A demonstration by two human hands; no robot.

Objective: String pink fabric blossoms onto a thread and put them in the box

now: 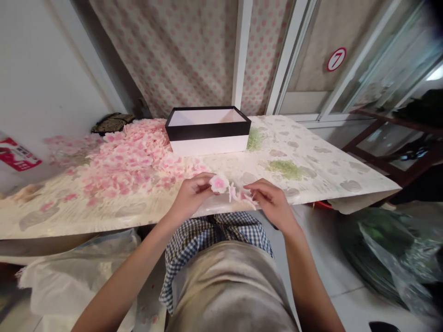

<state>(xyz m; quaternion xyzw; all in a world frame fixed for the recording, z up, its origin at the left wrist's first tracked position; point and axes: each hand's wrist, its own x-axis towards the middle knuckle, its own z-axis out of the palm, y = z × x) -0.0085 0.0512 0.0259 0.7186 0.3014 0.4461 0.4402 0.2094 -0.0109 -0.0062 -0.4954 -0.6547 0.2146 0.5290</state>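
Note:
Near the table's front edge, my left hand (195, 192) pinches a pink and white flower (219, 183) that faces up toward me. My right hand (270, 198) is closed at the right, its fingertips on more pale pink blossoms (248, 198). Another small blossom (231, 191) shows edge-on between the two hands. A large heap of pink petals or blossoms (134, 152) lies to the left. Behind my hands stands an open box (209, 144), white with a black rim. Small green pieces (285, 169) lie to the right, with more green (255, 139) beside the box.
A patterned cloth covers the table (325, 170). At the back left is a dark item (112, 123). A white bag (83, 281) hangs or lies below the table at left. Green material in clear plastic (391, 249) is on the floor at right.

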